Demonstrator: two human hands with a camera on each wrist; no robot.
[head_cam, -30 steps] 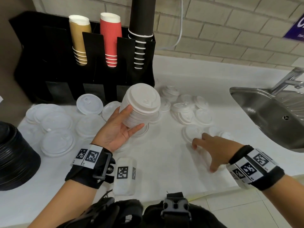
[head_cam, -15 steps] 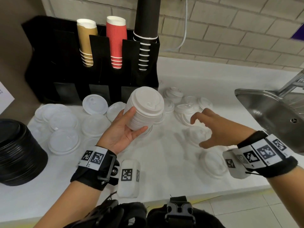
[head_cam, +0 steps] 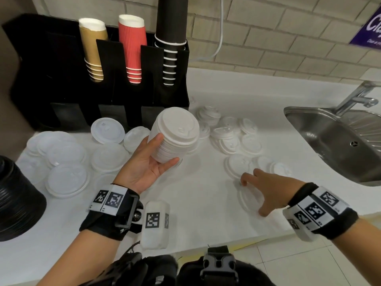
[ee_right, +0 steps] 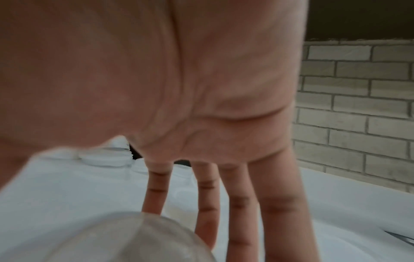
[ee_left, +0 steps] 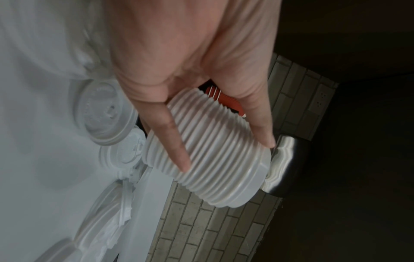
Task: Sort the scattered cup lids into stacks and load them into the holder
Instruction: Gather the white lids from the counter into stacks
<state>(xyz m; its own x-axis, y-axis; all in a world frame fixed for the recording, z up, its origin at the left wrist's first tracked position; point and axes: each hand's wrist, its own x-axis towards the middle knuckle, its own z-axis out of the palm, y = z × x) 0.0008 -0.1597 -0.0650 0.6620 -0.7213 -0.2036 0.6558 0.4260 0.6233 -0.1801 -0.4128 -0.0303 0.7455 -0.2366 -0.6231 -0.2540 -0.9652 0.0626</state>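
My left hand (head_cam: 164, 151) grips a tall stack of white domed lids (head_cam: 177, 133), tilted and held above the counter in front of the black holder (head_cam: 61, 83). In the left wrist view the thumb and fingers (ee_left: 177, 141) wrap the ribbed stack (ee_left: 219, 159). My right hand (head_cam: 254, 196) is low over a translucent lid (head_cam: 247, 203) near the counter's front edge, fingers spread and straight, fingertips touching or nearly touching it. The right wrist view shows the straight fingers (ee_right: 237, 203) and that lid (ee_right: 134, 237) blurred below. More small white lids (head_cam: 233, 139) lie scattered behind.
The holder carries brown (head_cam: 92, 48), red (head_cam: 132, 48) and black cups (head_cam: 171, 34). Several large flat clear lids (head_cam: 68, 178) lie left. A stack of black lids (head_cam: 16, 199) stands far left. A steel sink (head_cam: 340, 145) with a tap is at the right.
My right hand lifted from the near lid toward the scattered lids, then came back down over the near lid. My left hand has kept hold of the white stack.
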